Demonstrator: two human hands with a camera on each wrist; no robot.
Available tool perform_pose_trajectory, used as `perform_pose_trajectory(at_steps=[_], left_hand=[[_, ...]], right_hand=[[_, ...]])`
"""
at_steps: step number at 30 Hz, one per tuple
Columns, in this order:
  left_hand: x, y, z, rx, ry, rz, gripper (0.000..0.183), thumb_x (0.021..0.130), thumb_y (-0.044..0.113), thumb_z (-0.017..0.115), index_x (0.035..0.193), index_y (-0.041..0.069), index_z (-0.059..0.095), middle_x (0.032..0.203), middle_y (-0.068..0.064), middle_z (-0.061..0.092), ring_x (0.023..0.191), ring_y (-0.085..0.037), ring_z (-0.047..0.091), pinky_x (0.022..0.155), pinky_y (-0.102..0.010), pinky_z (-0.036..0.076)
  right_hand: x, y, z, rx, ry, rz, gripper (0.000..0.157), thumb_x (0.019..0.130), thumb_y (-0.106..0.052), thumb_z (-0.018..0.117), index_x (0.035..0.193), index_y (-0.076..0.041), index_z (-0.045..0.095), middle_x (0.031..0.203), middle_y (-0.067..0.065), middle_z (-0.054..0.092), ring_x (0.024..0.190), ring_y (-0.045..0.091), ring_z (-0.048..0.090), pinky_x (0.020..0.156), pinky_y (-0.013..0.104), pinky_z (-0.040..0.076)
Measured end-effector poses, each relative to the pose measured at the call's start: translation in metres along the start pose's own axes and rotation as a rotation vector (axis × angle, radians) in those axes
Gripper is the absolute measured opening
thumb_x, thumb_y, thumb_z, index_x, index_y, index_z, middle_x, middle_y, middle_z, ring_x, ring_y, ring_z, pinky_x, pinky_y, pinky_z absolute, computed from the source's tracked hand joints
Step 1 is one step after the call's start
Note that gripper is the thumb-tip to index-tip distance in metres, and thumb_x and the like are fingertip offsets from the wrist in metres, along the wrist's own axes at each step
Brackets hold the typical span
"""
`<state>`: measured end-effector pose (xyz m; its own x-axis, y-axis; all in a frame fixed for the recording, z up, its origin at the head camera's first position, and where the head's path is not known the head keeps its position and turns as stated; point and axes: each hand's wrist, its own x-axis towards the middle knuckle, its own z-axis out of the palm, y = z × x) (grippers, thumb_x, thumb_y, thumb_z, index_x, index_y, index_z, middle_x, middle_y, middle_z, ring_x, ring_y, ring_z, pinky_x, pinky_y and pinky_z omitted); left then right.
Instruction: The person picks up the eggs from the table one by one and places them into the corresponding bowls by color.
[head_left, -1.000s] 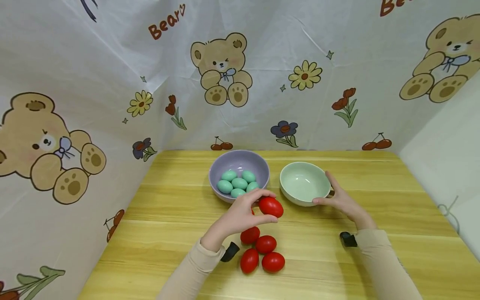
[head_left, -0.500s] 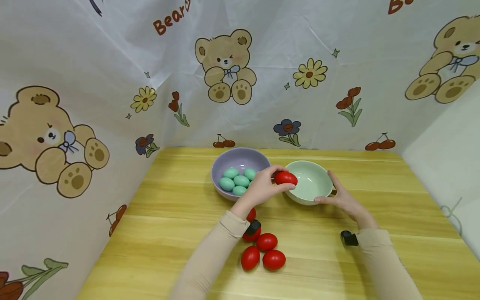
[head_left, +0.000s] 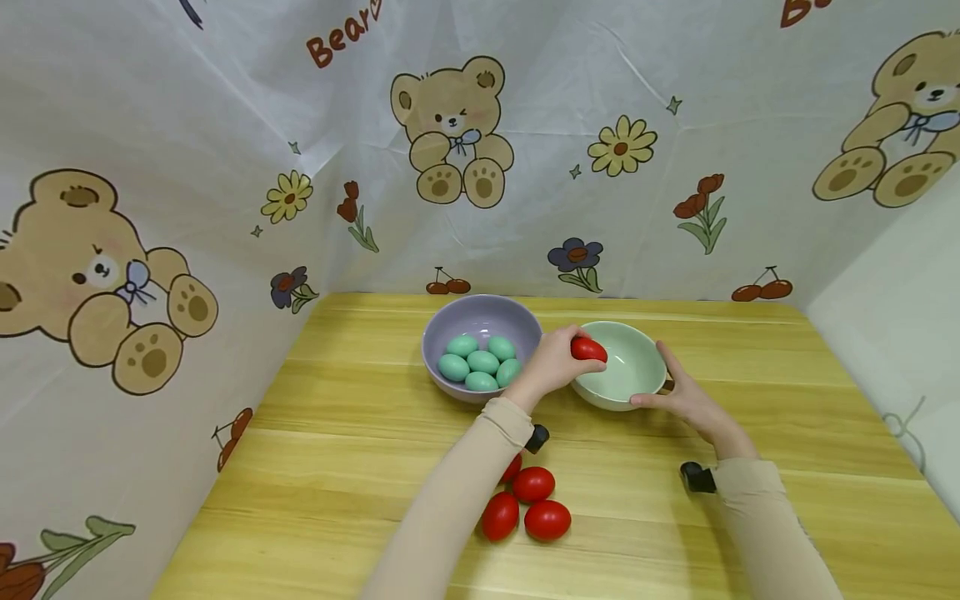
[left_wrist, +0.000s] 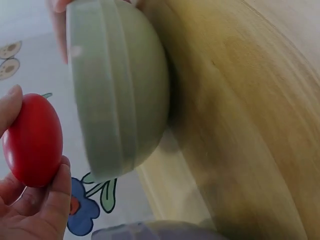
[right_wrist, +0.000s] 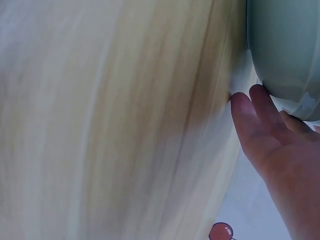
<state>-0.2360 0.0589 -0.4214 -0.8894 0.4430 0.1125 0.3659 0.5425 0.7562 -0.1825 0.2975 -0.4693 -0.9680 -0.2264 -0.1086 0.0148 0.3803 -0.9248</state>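
My left hand (head_left: 551, 364) pinches a red egg (head_left: 588, 349) between thumb and fingers, over the left rim of a pale green bowl (head_left: 628, 367). In the left wrist view the egg (left_wrist: 34, 140) appears beside the bowl's rim, its lower end against the fingers (left_wrist: 56, 192). On the bowl's right side, my right hand (head_left: 690, 402) holds it, thumb near the front rim and index finger toward the back. The right wrist view has this hand's fingertips (right_wrist: 242, 102) at the bowl's outer wall (right_wrist: 290, 55). The green bowl's visible inside is bare.
Left of the green bowl stands a purple bowl (head_left: 480, 308) with several teal eggs (head_left: 483, 362). Several red eggs (head_left: 548, 521) lie on the wooden table (head_left: 322, 467) nearer the front, partly behind the left sleeve (head_left: 457, 492). A bear-print cloth (head_left: 525, 92) hangs behind.
My left hand has carried the red egg from above the table near the purple bowl, away and to the right, to the green bowl. My right hand stays at that bowl.
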Motion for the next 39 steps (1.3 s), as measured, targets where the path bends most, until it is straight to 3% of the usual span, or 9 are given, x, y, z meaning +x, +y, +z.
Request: perform_pose_trajectory(at_steps=[9,12,23,31,39], left_hand=[[0.013,-0.002,0.023,0.342,-0.133,0.071,0.044,0.076,0.030,0.077,0.112,0.012,0.059,0.102,0.003,0.058,0.084,-0.008,0.053,0.070,-0.013,0.043],[0.015,-0.002,0.026,0.414,-0.169,0.091,0.044,0.076,0.031,0.076,0.113,0.013,0.060,0.102,0.005,0.058,0.084,-0.007,0.053,0.071,-0.014,0.042],[0.023,0.011,0.026,0.525,-0.324,0.081,0.032,0.074,0.033,0.077,0.095,0.015,0.062,0.082,0.008,0.055,0.074,-0.006,0.050,0.061,-0.016,0.040],[0.026,0.011,0.032,0.578,-0.335,0.034,0.023,0.075,0.030,0.076,0.086,0.017,0.060,0.079,0.010,0.055,0.074,-0.006,0.051,0.059,-0.022,0.042],[0.027,0.014,0.034,0.609,-0.334,0.009,0.020,0.076,0.029,0.075,0.083,0.018,0.060,0.078,0.009,0.055,0.074,-0.007,0.052,0.061,-0.025,0.044]], right_hand=[[-0.002,0.000,0.002,0.004,0.006,-0.008,0.109,0.082,-0.020,0.072,0.147,-0.016,-0.015,0.151,0.022,-0.003,0.129,0.047,0.018,0.100,0.064,0.022],[-0.002,0.000,0.003,0.015,0.001,-0.003,0.109,0.082,-0.019,0.073,0.147,-0.018,-0.015,0.151,0.021,-0.003,0.129,0.047,0.017,0.100,0.064,0.021],[-0.001,0.002,0.002,0.021,0.011,-0.002,0.109,0.082,-0.018,0.072,0.147,-0.016,-0.015,0.152,0.017,-0.007,0.129,0.048,0.016,0.100,0.064,0.021],[-0.003,-0.002,0.002,0.033,0.005,0.007,0.109,0.082,-0.017,0.072,0.147,-0.021,-0.015,0.152,0.016,-0.007,0.130,0.047,0.017,0.101,0.063,0.021],[-0.003,-0.005,0.002,0.046,0.000,0.002,0.108,0.083,-0.014,0.071,0.147,-0.018,-0.015,0.152,0.018,-0.007,0.129,0.048,0.019,0.100,0.063,0.022]])
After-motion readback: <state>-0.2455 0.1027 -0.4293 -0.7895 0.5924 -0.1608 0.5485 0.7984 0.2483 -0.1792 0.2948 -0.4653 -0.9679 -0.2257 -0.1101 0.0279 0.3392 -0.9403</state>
